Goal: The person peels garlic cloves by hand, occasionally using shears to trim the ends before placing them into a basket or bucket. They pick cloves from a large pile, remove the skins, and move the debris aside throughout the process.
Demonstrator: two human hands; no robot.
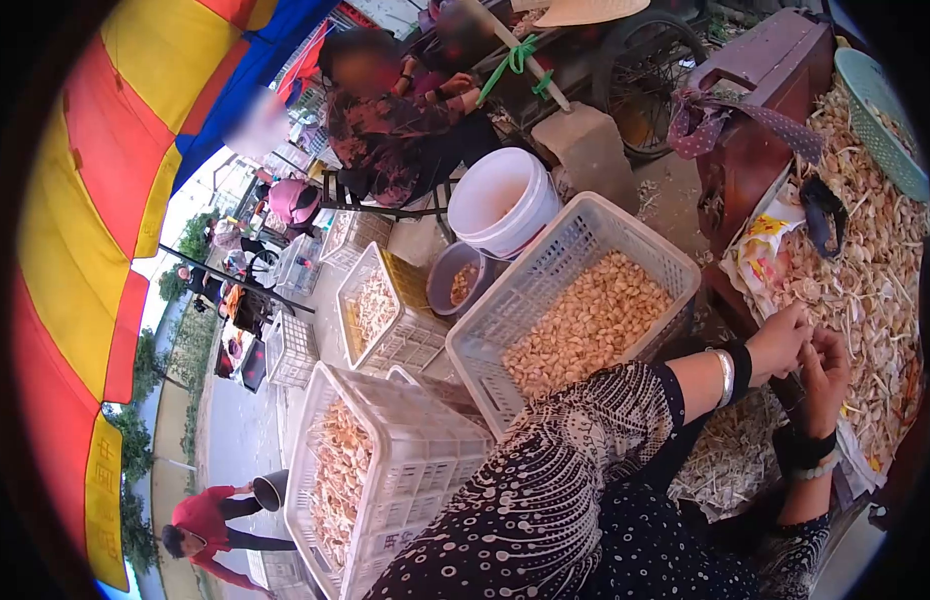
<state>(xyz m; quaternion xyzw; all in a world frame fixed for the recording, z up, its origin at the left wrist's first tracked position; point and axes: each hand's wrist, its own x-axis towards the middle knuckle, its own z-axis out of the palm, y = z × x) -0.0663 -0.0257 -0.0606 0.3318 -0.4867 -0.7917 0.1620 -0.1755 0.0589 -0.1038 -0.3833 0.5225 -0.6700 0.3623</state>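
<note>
My left hand (778, 346), with a silver bracelet and a black band at the wrist, is closed, its fingertips pinched together. Against it, my right hand (823, 380) is closed too, thumb and fingers meeting the left fingertips. Whatever sits between the fingers is too small and covered to make out. Both hands are at the near edge of a heap of garlic cloves (865, 290) mixed with dry skins and stalks. Left of them stands a grey plastic crate (485, 335) holding peeled-looking garlic cloves (585, 325).
White crates (425, 455) of garlic stand farther left. A white bucket (500, 205) and a purple basin (455, 280) sit beyond the grey crate. A green basket (875, 120) rests on the heap near a black strap (823, 215). Seated person (405, 130) works behind; another person in red (210, 530) carries a bucket.
</note>
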